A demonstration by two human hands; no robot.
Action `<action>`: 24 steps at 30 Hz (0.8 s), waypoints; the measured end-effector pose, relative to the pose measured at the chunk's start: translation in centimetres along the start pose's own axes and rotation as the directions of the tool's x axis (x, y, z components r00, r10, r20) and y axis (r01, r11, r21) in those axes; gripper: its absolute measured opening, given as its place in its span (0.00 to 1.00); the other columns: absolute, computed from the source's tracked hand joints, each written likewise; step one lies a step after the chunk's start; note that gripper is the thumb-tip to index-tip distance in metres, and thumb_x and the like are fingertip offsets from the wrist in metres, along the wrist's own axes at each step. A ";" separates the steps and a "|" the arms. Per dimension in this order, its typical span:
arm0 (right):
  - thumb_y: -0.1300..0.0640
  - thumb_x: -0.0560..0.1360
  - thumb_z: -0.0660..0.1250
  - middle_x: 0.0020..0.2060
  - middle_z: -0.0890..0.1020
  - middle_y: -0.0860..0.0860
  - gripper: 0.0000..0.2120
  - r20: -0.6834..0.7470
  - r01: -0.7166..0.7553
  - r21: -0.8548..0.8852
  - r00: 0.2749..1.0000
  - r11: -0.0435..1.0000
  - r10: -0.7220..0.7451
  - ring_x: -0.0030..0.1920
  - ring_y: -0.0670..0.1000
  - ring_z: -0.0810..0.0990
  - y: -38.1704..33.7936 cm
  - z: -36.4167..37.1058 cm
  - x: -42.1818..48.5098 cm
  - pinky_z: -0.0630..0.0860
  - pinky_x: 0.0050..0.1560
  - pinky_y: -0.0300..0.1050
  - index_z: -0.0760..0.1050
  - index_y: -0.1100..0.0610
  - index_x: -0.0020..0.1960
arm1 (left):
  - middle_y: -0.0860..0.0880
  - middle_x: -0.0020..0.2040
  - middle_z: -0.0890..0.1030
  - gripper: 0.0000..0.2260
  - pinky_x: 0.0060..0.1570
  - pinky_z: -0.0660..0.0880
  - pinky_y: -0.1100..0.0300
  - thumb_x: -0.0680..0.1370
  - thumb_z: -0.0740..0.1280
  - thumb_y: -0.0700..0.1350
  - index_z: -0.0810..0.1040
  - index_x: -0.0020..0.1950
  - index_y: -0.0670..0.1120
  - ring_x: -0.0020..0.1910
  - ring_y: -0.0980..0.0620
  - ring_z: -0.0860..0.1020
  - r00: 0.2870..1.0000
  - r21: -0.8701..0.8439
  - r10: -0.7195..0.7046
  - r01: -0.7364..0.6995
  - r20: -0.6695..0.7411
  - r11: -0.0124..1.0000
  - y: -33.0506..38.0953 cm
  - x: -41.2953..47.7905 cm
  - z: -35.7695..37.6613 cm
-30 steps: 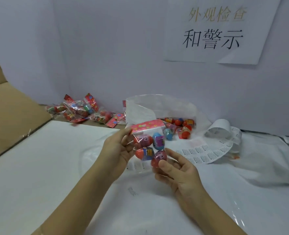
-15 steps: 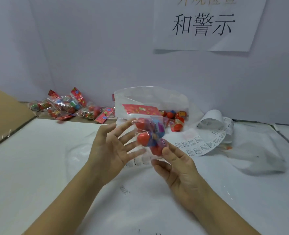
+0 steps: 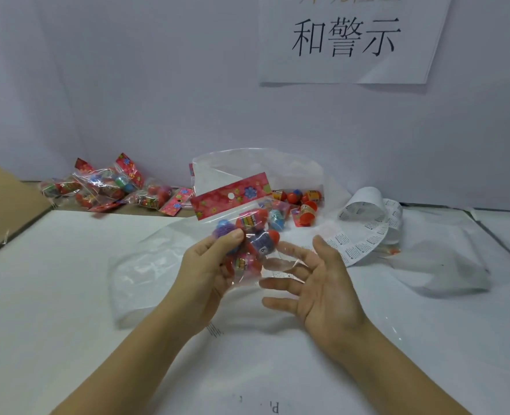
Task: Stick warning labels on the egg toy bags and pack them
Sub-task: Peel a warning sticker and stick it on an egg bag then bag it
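My left hand [image 3: 207, 269] grips a clear egg toy bag [image 3: 249, 235] with a red flowered header card, held up above the table with the header at the top. Several red, blue and purple eggs show inside it. My right hand [image 3: 319, 283] is beside the bag's lower right corner, palm up and fingers spread, holding nothing. A curled strip of white warning labels [image 3: 364, 232] lies on the table to the right. A large clear plastic bag [image 3: 256, 169] with loose egg toys stands behind.
A pile of several egg toy bags [image 3: 110, 187] lies at the back left against the wall. A cardboard flap [image 3: 5, 202] rises at the left edge. Clear plastic sheeting [image 3: 445, 274] covers the white table on the right. A paper sign hangs on the wall.
The bag has passed from my right hand to my left, which now grips it. It has been turned so the header card faces me. My right hand has let go and spread its fingers.
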State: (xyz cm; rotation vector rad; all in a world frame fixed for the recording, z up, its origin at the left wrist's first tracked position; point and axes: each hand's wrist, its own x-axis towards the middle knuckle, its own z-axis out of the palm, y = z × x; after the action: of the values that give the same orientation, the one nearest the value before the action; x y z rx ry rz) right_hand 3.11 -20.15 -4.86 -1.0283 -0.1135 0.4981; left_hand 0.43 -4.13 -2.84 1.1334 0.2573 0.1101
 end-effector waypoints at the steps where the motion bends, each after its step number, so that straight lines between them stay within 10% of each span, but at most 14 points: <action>1: 0.42 0.69 0.71 0.46 0.85 0.57 0.21 -0.008 0.030 -0.060 1.000 0.998 -0.030 0.43 0.57 0.85 0.0 -0.1 0.0 0.80 0.35 0.49 0.80 0.55 0.55 | 0.41 0.46 0.86 0.16 0.35 0.81 0.60 0.68 0.71 0.48 0.82 0.52 0.42 0.40 0.47 0.85 1.000 0.016 0.013 -0.013 0.003 1.000 0.0 -0.1 -0.1; 12: 0.63 0.61 0.75 0.38 0.85 0.59 0.21 -0.014 0.032 0.015 0.999 0.999 -0.032 0.33 0.53 0.84 1.0 -0.2 0.4 0.80 0.33 0.39 0.79 0.62 0.54 | 0.44 0.53 0.85 0.18 0.48 0.79 0.55 0.68 0.71 0.55 0.85 0.54 0.48 0.51 0.44 0.84 0.998 0.044 -0.057 0.056 0.002 0.997 0.2 -0.5 0.1; 24: 0.43 0.59 0.78 0.47 0.86 0.54 0.23 -0.036 0.157 -0.288 0.984 0.945 -0.175 0.46 0.54 0.85 -1.7 -0.7 0.0 0.82 0.41 0.48 0.83 0.53 0.50 | 0.38 0.47 0.85 0.18 0.32 0.77 0.60 0.66 0.74 0.51 0.86 0.50 0.41 0.35 0.48 0.82 0.964 0.382 -0.142 0.047 0.225 0.923 0.0 -1.4 0.3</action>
State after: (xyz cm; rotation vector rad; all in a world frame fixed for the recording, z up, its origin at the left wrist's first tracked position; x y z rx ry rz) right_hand 3.96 -21.41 -3.77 -1.3022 -0.2200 0.3003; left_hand -0.83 -4.67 -2.58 1.4982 0.1096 -0.1760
